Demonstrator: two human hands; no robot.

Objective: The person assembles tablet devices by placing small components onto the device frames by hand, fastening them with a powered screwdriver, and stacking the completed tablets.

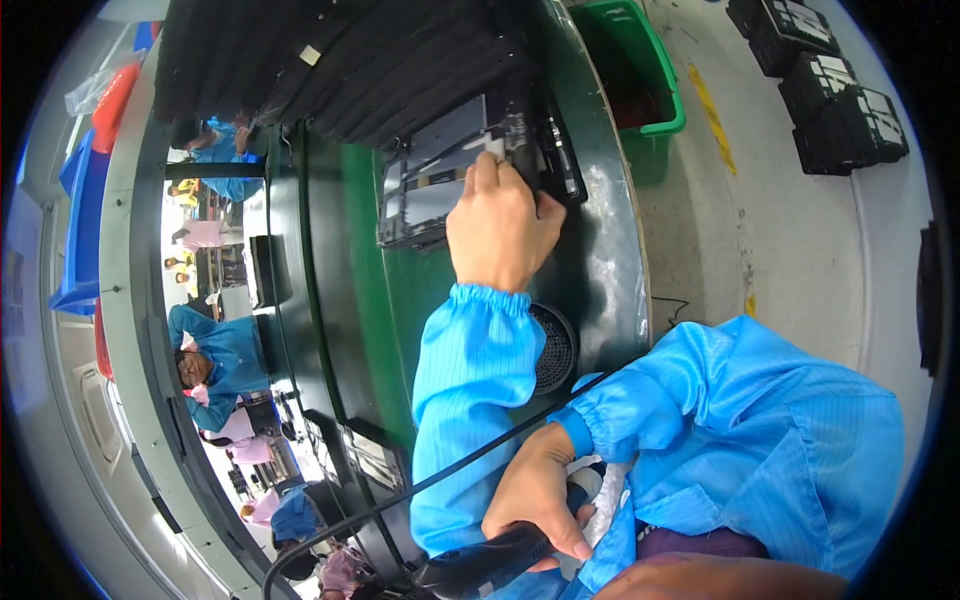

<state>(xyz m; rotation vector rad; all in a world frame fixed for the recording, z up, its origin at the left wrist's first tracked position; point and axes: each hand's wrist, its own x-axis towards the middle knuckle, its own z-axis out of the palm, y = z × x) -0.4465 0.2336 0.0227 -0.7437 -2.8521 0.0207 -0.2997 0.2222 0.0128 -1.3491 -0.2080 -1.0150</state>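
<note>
My left hand [500, 215] reaches forward over a black tray [400, 235] that bears flat, dark, glossy panels [435, 185]. Its fingers are pressed together at a small whitish piece [495, 147] by the tray's right part; whether they grip it is hard to make out. Close to my body, my right hand [540, 490] is wrapped round a black corded hand tool [485, 565], shaped like an electric screwdriver. The tool's pale front end points to the right, with white crumpled material [603, 510] beside it. A black cord [450, 468] crosses in front of my left sleeve.
Tall stacked black trays [340, 70] stand beyond my left hand. A round perforated black holder [553, 350] sits on the green bench [615, 260] near its right edge. A green bin [645, 150] and black crates [845, 115] are on the floor. Other people work beyond the left frame.
</note>
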